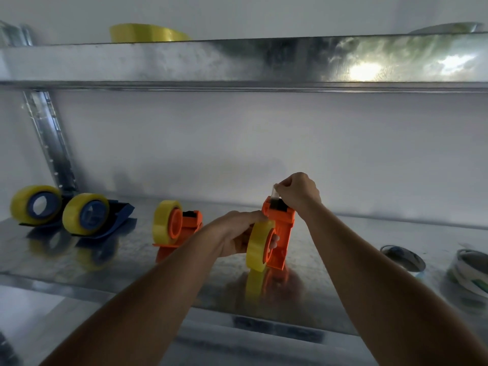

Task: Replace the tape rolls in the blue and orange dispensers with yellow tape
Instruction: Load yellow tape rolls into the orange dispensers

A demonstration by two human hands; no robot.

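Here the orange dispenser stands upright on the metal shelf, right of centre, its cutter end up and its base touching the shiny surface. A yellow tape roll sits on its hub, on the dispenser's left side, glossy and translucent, with the orange core showing through the middle. A mirror image of both shows in the shelf just below them.

The left hand comes in from the near left and grips the dispenser at the roll: the thumb lies over the top of the roll, and the fingers curl round behind, with fingertips showing through the core. The right hand is above the cutter end, its fingers bent tightly, pinching a short clear tape end that rises from the top of the dispenser.

To the left, a second orange dispenser lies on the shelf with a yellow roll fitted. Farther left, two blue dispensers lie side by side, each also carrying a yellow roll. On the upper shelf, far left of centre, rests a loose yellow roll. At the right of the lower shelf lie two pale used rolls, blurred.
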